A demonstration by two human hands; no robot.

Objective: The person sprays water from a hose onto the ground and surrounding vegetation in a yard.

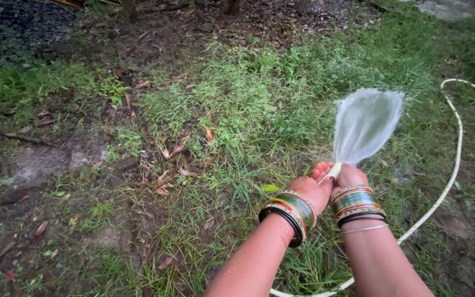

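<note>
I am looking down on a grassy patch (259, 99) spreading out ahead of both hands, with bare dirt (45, 181) off beyond my left hand. A white hose (451, 181) is curving around past my right hand and running back beneath my forearms. A wide fan of water (365, 125) is spraying up and away from the hose end (332, 171), which sits pinched between the two hands. My left hand (310, 190) is clenching around that end, and my right hand (351, 176) is grasping it too. Stacked bangles (293, 212) are ringing both wrists.
</note>
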